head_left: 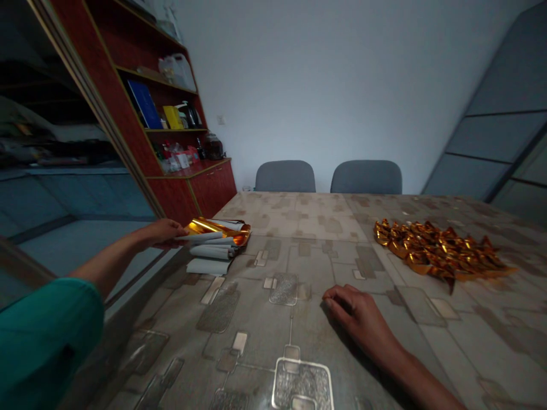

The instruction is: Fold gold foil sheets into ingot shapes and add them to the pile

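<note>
My left hand (164, 230) reaches out to the left edge of the table and pinches the top sheet of a stack of gold foil paper (217, 239), white on its underside. My right hand (356, 316) rests palm down on the patterned tablecloth (299, 319) near the middle, fingers loosely curled, holding nothing. A pile of several folded gold foil pieces (440, 250) lies on the right side of the table, well beyond my right hand.
Two grey chairs (285, 176) (366, 177) stand at the far side of the table. A red-brown shelf unit (171, 125) with bottles, books and a kettle stands at the left wall. A grey cabinet (504, 136) is at the right.
</note>
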The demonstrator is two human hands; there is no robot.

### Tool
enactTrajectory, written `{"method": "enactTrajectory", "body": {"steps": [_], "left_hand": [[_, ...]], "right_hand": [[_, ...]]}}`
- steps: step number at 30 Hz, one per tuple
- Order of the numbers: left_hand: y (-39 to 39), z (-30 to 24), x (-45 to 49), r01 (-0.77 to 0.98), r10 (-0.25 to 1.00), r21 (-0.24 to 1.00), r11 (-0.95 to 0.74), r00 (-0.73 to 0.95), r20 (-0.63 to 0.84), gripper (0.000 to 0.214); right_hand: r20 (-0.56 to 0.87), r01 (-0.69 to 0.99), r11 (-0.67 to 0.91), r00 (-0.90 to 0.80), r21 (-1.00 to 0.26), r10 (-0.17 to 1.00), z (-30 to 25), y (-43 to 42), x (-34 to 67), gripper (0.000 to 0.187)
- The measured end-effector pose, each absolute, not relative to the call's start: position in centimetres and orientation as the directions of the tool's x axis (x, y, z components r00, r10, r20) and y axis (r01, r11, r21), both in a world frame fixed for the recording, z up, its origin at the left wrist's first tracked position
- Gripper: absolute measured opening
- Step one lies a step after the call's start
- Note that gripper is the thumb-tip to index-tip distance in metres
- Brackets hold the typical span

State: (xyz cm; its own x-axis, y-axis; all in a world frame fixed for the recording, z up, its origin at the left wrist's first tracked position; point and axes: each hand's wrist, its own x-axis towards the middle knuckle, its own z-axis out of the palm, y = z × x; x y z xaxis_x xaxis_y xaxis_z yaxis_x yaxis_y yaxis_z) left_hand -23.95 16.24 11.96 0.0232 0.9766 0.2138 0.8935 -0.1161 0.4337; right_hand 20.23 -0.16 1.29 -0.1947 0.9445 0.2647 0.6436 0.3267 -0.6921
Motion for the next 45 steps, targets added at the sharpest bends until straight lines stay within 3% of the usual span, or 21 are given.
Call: {"method": "enactTrajectory", "body": {"steps": [3, 7, 9, 12, 14, 17, 21, 26, 29, 32, 36, 40, 45], "left_hand": [[14.9, 15.2, -23.7, 0.961, 0.990, 0.277, -0.002, -0.036, 0.133, 0.034], [11.2, 17.5, -19.4, 0.999, 0.966, 0.046, -0.021, 0.008, 0.259, 0.022], [8.7, 16.4, -15.5, 0.997, 0.954, -0.033, -0.073, 0.079, 0.288, 0.027], [5.3, 12.5, -9.0, 0.967, 0.946, -0.083, -0.241, 0.253, 0.202, 0.016], [3.6, 9.4, -5.2, 0.867, 0.866, -0.122, -0.483, 0.494, 0.080, 0.020], [2.0, 5.5, -1.5, 0.791, 0.791, -0.089, -0.606, 0.610, 0.037, 0.018], [1.1, 2.9, 0.0, 0.732, 0.731, -0.071, -0.678, 0.681, 0.034, 0.016], [0.7, 2.0, -0.5, 0.687, 0.685, -0.059, -0.724, 0.726, 0.054, 0.018], [0.6, 1.9, -1.6, 0.666, 0.664, 0.008, -0.746, 0.742, 0.091, 0.023], [0.8, 1.6, -2.9, 0.650, 0.660, 0.115, -0.751, 0.735, 0.155, 0.036], [1.0, 1.2, -3.5, 0.624, 0.659, 0.210, -0.752, 0.712, 0.245, 0.020], [0.6, 1.1, -2.9, 0.582, 0.674, 0.345, -0.737, 0.674, 0.302, 0.018], [0.5, 0.3, -2.8, 0.573, 0.717, 0.434, -0.695, 0.594, 0.364, 0.016]], "right_hand": [[0.293, 0.641, 0.327, -0.164, -0.694, 0.942, 1.5, -0.2, 20.4, 0.024], [0.326, 0.606, 0.340, -0.138, -0.719, 0.935, 1.3, -0.1, 20.2, 0.022], [0.351, 0.602, 0.367, -0.150, -0.709, 0.924, 0.9, -0.1, 20.0, 0.029], [0.427, 0.637, 0.444, -0.194, -0.630, 0.883, 0.3, -0.2, 19.9, 0.052], [0.463, 0.681, 0.490, -0.243, -0.545, 0.852, 0.1, -0.4, 20.0, 0.067], [0.444, 0.749, 0.525, -0.342, -0.403, 0.828, 0.4, -0.6, 20.4, 0.074], [0.319, 0.796, 0.543, -0.458, -0.268, 0.829, 1.2, -0.6, 20.7, 0.048], [0.268, 0.787, 0.577, -0.521, -0.217, 0.810, 1.4, 0.0, 20.9, 0.036], [0.241, 0.773, 0.598, -0.551, -0.212, 0.799, 1.3, 0.1, 21.4, 0.028], [0.219, 0.752, 0.600, -0.559, -0.272, 0.800, 1.6, -0.3, 22.6, 0.025], [0.213, 0.658, 0.612, -0.586, -0.438, 0.782, 2.5, -1.2, 24.6, 0.032], [0.129, 0.614, 0.499, -0.545, -0.611, 0.828, 3.4, -1.9, 26.1, 0.029], [0.037, 0.599, 0.390, -0.514, -0.700, 0.857, 3.5, -2.0, 26.6, 0.021]]}}
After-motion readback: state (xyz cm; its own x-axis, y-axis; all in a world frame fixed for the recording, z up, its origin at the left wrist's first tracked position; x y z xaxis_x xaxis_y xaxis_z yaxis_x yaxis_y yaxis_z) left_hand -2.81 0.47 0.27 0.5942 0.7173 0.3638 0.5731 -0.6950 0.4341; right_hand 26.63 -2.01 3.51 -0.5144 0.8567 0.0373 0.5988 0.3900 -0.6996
